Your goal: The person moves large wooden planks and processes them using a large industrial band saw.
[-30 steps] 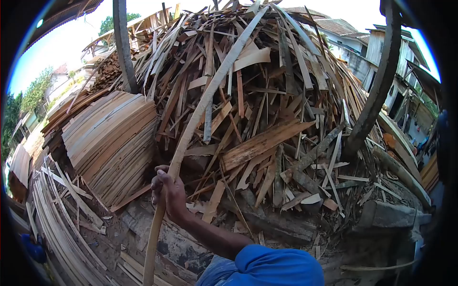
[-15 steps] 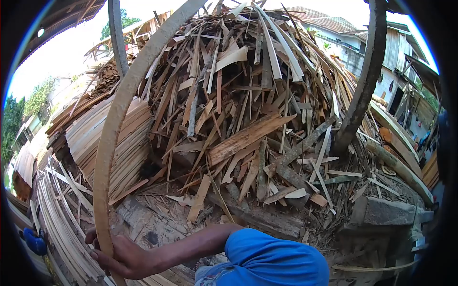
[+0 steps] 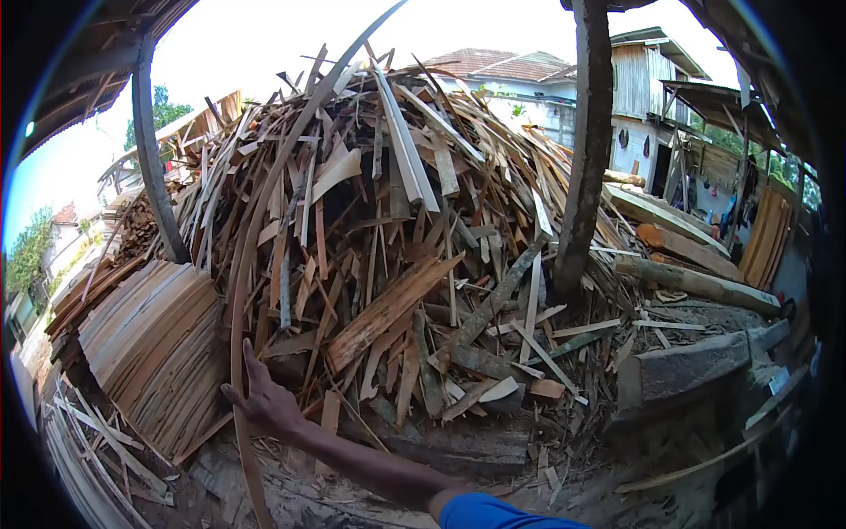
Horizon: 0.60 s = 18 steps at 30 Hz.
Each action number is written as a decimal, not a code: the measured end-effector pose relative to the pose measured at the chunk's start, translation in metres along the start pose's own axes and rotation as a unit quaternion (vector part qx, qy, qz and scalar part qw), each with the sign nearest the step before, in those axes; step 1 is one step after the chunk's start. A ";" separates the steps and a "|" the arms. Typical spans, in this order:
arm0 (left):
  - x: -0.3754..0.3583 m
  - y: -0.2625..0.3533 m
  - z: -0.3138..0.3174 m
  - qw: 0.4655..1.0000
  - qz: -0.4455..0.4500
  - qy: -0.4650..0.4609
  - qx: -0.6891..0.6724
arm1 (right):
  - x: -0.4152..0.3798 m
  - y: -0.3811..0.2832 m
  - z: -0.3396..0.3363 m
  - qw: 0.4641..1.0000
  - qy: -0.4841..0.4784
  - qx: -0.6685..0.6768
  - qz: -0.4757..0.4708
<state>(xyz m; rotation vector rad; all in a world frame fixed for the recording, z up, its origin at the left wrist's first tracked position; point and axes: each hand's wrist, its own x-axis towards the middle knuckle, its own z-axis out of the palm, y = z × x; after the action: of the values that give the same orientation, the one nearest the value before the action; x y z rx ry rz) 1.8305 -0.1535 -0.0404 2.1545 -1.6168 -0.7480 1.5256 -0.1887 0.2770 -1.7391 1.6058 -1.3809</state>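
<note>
A long, thin wooden strip (image 3: pixel 235 309) runs from the bottom edge, past my right hand, up in front of the scrap pile to the top of the view. My right hand (image 3: pixel 264 404) is at the strip, with one finger stretched upward along it and another digit reaching across it. The fingers are apart and not wrapped round the wood; some are hidden. My left hand is out of view. Behind the strip rises a large pile of wood offcuts (image 3: pixel 388 304), mixed slats, bark slabs and splinters.
A stack of thin boards (image 3: pixel 154 344) stands at left, with loose strips (image 3: pixel 84 467) below it. A dark post (image 3: pixel 583 150) rises right of the pile; a thinner post (image 3: pixel 154 159) stands left. A heavy beam (image 3: pixel 687 375) and a log (image 3: pixel 696 284) lie at right.
My right hand has moved up and forward, and its fingers have opened from their hold on the strip. The strip has shifted away toward the pile. The view has turned right.
</note>
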 end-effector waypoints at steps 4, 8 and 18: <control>0.081 0.429 -0.074 0.839 0.341 0.028 -0.423 | -0.143 0.147 0.007 0.970 -0.152 -0.018 0.189; -0.127 0.755 -0.213 0.456 0.698 0.132 -0.536 | -0.411 0.298 0.000 0.848 -0.180 -0.117 0.484; -0.631 0.541 0.162 0.248 0.743 -0.605 -0.139 | -0.797 0.230 -0.044 0.696 0.170 -0.090 0.692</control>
<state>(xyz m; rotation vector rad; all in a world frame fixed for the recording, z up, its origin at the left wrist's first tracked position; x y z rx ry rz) 1.1810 0.2977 0.2624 -1.3162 -2.4296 -1.4967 1.4864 0.4912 -0.1981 0.0790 2.3791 -0.6805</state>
